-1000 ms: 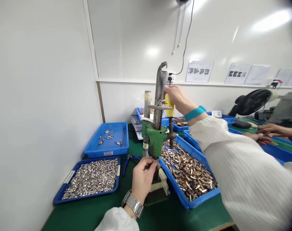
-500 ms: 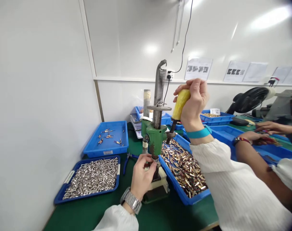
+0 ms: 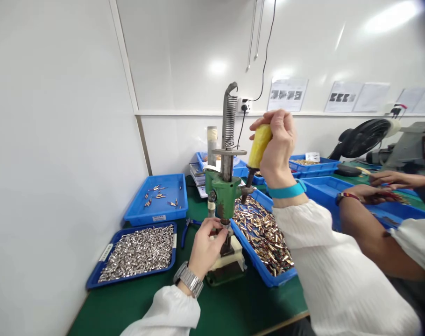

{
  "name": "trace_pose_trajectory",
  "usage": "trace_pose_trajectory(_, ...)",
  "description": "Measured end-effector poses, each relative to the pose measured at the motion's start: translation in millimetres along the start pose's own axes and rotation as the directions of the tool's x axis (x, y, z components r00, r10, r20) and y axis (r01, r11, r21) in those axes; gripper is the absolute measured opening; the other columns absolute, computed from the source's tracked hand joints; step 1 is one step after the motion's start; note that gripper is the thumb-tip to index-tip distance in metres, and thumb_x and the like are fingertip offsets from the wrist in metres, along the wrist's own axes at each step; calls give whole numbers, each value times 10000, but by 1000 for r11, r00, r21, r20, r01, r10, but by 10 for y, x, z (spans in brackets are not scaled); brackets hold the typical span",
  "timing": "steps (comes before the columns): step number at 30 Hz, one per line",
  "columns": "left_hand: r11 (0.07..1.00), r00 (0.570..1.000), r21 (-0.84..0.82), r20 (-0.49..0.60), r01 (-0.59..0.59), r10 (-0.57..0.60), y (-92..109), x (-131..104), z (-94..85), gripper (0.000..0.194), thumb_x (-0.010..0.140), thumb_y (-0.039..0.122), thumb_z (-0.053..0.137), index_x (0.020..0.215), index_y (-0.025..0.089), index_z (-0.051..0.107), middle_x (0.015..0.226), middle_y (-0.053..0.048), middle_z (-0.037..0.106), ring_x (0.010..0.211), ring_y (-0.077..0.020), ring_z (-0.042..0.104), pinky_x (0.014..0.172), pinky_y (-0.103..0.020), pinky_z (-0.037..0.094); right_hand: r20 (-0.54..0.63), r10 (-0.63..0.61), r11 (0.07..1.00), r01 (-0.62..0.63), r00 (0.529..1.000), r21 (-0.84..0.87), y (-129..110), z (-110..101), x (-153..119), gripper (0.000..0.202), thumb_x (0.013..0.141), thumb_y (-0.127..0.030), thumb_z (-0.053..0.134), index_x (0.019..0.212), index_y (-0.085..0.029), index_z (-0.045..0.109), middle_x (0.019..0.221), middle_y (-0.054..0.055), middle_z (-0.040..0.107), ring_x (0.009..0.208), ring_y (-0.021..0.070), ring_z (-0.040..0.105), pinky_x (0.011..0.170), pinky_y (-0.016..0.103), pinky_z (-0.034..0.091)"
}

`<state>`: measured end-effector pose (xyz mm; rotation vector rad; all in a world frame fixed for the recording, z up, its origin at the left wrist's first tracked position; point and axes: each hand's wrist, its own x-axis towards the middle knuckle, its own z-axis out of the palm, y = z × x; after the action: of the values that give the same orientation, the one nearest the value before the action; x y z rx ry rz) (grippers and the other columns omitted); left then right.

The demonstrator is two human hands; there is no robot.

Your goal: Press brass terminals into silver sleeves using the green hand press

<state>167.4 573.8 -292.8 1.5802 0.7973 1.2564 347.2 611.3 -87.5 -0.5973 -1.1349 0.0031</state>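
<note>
A green hand press with a coil spring at its top stands on the table. My right hand is closed around the yellow lever handle on the press's right side. Below the press's ram, my left hand has thumb and fingertips pinched together at the tooling. Whatever sits between those fingertips is too small and too covered to name. To the left is a blue tray full of small silvery metal sleeves. Right of the press, a larger blue tray holds many brass-coloured pieces.
Blue-handled pliers lie left of the press, near another blue tray with several small parts. At the right, a co-worker's hands hold thin pieces over a blue bin. A black fan stands behind.
The camera view has shifted slightly, so the whole scene sits a little differently in the picture. Both hands keep their places at the press and lever, with no clear movement.
</note>
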Motion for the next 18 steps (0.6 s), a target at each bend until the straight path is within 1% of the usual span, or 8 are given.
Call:
trace_pose_trajectory(3, 1000, 1000, 23, 6, 4, -4, -2, 5, -8, 170, 801, 347, 695, 765, 188, 648, 1077, -78, 633, 985, -200, 613, 869, -273, 466, 125, 60, 998, -64, 990, 26, 139, -8, 120, 353, 971, -574, 421, 950, -240, 534, 792, -1, 597, 714, 120, 595, 597, 246, 509)
trace_pose_trajectory(6, 999, 1000, 33, 16, 25, -25, 0, -28, 10, 164, 813, 355, 677, 812, 195, 638, 1069, -69, 654, 934, -190, 629, 869, -284, 465, 271, 206, 975, -222, 940, 29, 340, 23, 272, 385, 928, -619, 479, 888, -236, 505, 822, 9, 627, 756, 133, 612, 610, 261, 522)
trace_pose_trajectory(9, 997, 996, 23, 35, 79, -80, -8, -70, 42, 199, 821, 386, 667, 880, 200, 631, 985, -57, 688, 871, -188, 642, 837, -292, 470, 177, 363, 931, -366, 915, -17, 473, 7, 280, 407, 935, -631, 424, 867, -233, 475, 897, 33, 636, 813, 141, 624, 637, 274, 531)
trace_pose_trajectory(12, 989, 988, -15, 43, 148, -147, 2, 41, 11, 231, 796, 397, 673, 885, 185, 660, 925, -50, 712, 845, -191, 641, 810, -292, 471, -47, 377, 920, -380, 925, -97, 474, -199, -41, 383, 960, -571, 349, 931, -225, 510, 882, 33, 615, 821, 144, 606, 654, 273, 513)
trace_pose_trajectory(13, 988, 988, -4, 32, 152, -152, 20, 139, -34, 245, 792, 405, 667, 882, 178, 676, 917, -52, 719, 845, -196, 640, 806, -297, 473, -62, 376, 916, -381, 925, -128, 462, -318, -224, 376, 951, -555, 376, 924, -217, 539, 818, 27, 604, 776, 151, 590, 629, 278, 494)
trace_pose_trajectory(15, 984, 994, 142, -53, 105, -98, 85, 410, -205, 282, 805, 423, 630, 889, 164, 705, 920, -66, 729, 860, -213, 644, 819, -323, 484, 47, 441, 880, -421, 897, -220, 464, -617, -646, 333, 838, -516, 616, 732, -201, 598, 624, 0, 563, 592, 151, 509, 531, 289, 411)
trace_pose_trajectory(16, 961, 991, 267, -126, 73, -40, 124, 557, -335, 305, 821, 426, 600, 917, 159, 712, 939, -77, 730, 876, -224, 646, 841, -346, 490, 146, 514, 841, -463, 845, -280, 488, -787, -859, 379, 818, -508, 650, 612, -199, 579, 535, -5, 530, 519, 144, 468, 502, 294, 373)
trace_pose_trajectory(18, 866, 959, 497, -266, 49, 99, 182, 788, -670, 300, 800, 353, 597, 974, 137, 714, 1084, -119, 700, 1052, -270, 619, 996, -406, 438, 343, 749, 648, -523, 566, -554, 588, -1132, -1227, 499, 848, -589, 567, 561, -182, 595, 447, -10, 479, 456, 139, 442, 484, 291, 344)
